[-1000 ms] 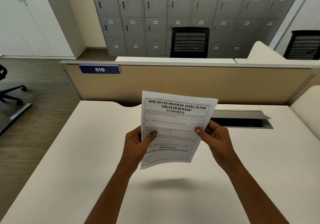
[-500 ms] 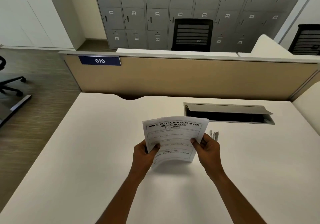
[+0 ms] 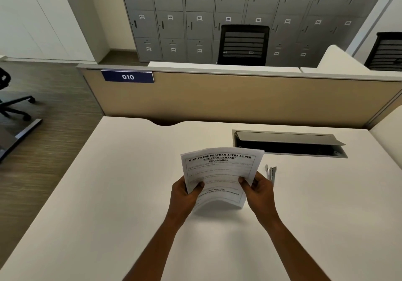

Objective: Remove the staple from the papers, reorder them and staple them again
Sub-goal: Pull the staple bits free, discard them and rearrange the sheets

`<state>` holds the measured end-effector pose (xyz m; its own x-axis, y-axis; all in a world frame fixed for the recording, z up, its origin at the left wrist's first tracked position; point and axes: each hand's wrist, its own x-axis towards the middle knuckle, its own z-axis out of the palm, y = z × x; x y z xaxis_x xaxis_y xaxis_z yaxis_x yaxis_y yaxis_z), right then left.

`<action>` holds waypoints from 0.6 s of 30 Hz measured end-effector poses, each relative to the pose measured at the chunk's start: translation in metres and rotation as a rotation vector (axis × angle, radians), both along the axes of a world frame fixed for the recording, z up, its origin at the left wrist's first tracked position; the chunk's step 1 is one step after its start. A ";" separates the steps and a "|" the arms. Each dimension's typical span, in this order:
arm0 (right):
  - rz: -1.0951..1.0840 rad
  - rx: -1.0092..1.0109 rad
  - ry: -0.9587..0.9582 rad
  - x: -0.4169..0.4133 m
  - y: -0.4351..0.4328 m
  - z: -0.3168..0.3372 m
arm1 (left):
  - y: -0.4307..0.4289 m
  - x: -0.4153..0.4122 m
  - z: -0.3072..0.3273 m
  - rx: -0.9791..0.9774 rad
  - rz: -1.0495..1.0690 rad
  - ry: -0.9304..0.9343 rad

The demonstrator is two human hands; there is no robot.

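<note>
As R hand (image 3: 260,193) grips papers (image 3: 219,172), tool (image 3: 271,171) adj.

hands: left hand (image 3: 185,196) bare, right hand (image 3: 258,193) bare | forearms (image 3: 156,248): bare down to frame edge

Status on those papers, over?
Left hand, right hand grip papers by side edges. Papers bowed, print up. Metal tool on desk beside right hand.

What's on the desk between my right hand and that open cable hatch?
In the head view, a small silvery metal tool lies on the desk just beyond the right hand, short of the cable hatch; the rest is bare.
</note>
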<state>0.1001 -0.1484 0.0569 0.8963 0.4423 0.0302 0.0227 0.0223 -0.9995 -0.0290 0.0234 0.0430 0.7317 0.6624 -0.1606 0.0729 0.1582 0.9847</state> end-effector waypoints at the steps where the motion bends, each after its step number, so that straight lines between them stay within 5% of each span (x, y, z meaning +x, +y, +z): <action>1: -0.005 -0.006 -0.002 0.000 0.000 -0.001 | 0.001 0.000 0.000 0.017 -0.004 0.008; 12: 0.006 0.008 -0.037 0.004 0.000 0.003 | 0.019 0.019 0.088 0.146 0.017 -0.257; 18: 0.004 -0.007 -0.050 0.001 0.004 -0.001 | 0.015 0.032 0.090 0.090 0.232 -0.157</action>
<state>0.1016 -0.1449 0.0563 0.8920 0.4463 0.0715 0.0724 0.0150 -0.9973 0.0034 0.0386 0.1334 0.5705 0.8212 0.0094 -0.1088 0.0643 0.9920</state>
